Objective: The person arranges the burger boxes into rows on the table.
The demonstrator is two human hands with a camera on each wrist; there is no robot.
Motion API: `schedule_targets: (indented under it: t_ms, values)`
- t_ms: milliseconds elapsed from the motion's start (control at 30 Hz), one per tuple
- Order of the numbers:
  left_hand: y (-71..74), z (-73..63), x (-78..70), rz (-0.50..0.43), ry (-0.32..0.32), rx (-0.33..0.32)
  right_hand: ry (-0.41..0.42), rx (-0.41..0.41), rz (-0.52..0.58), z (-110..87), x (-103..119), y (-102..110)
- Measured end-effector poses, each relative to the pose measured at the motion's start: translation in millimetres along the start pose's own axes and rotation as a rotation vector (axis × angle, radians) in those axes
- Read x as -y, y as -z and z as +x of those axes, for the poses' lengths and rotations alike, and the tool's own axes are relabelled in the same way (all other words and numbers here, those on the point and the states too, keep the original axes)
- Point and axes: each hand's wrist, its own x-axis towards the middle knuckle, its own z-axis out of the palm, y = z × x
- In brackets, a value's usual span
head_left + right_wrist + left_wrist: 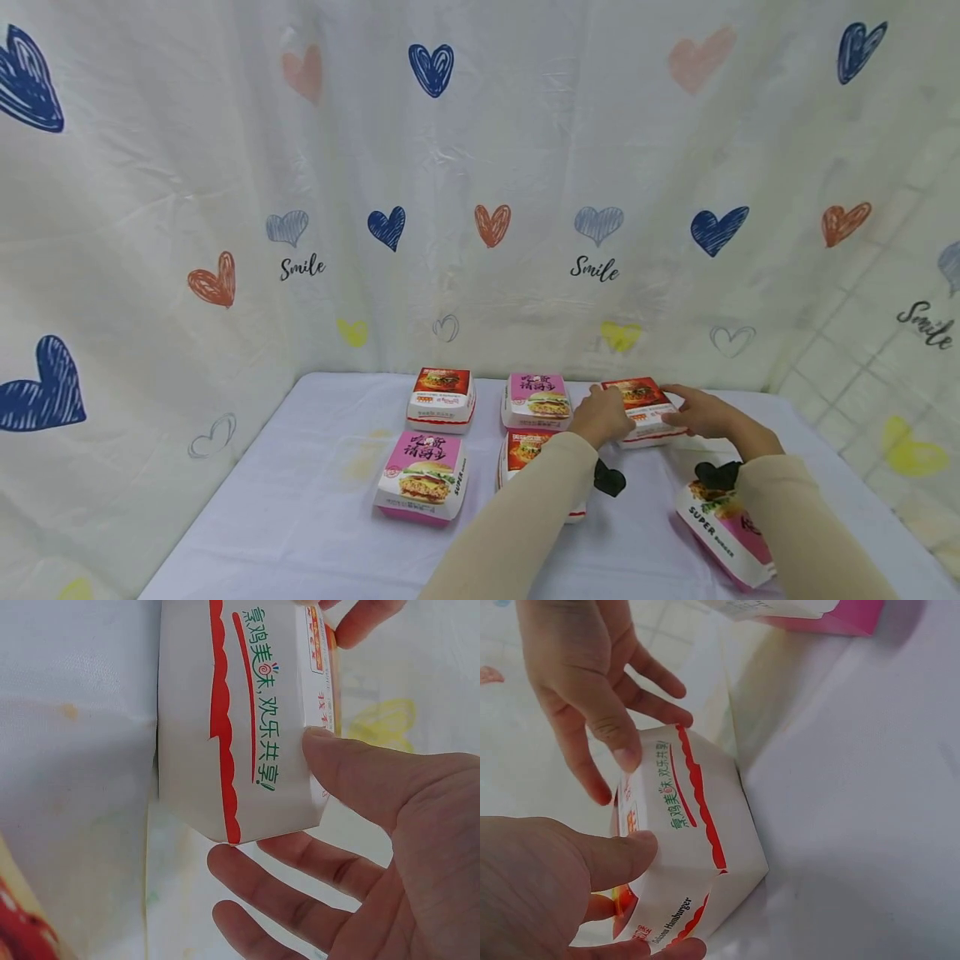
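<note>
At the back right of the table, a white-and-red burger box (641, 410) with a burger picture on its lid sits between both hands. My left hand (602, 415) grips its left end, the thumb on the front upper edge and fingers round the corner in the left wrist view. On the right end, my right hand (705, 412) holds it with the thumb (352, 769) on the front upper edge, its lower fingers spread beside the end wall. The box rests on the cloth. A pink burger box (536, 398) stands just left of the left hand.
Another red burger box (441, 400) and a pink one (423, 475) stand at left. The left sleeve partly covers a red box (521, 450); the right sleeve partly covers a tilted pink box (723, 533). A heart-printed curtain (517, 167) hangs behind the white tablecloth (300, 517).
</note>
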Motion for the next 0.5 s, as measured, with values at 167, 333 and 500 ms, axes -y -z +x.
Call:
schedule_targets:
  t_ms: [167, 333, 500]
  values:
    - [-3.0, 4.0, 0.5, 0.008, -0.018, 0.005, 0.014, -0.005, -0.012, -3.9, 3.2, -1.2]
    - [-4.1, 7.1, 1.6, 0.012, -0.012, -0.007, 0.005, -0.007, -0.02, -2.9, 5.5, -1.5]
    - [-0.2, 2.8, 2.9, 0.002, -0.018, -0.027, -0.016, 0.002, -0.02, 1.7, 4.1, -2.6]
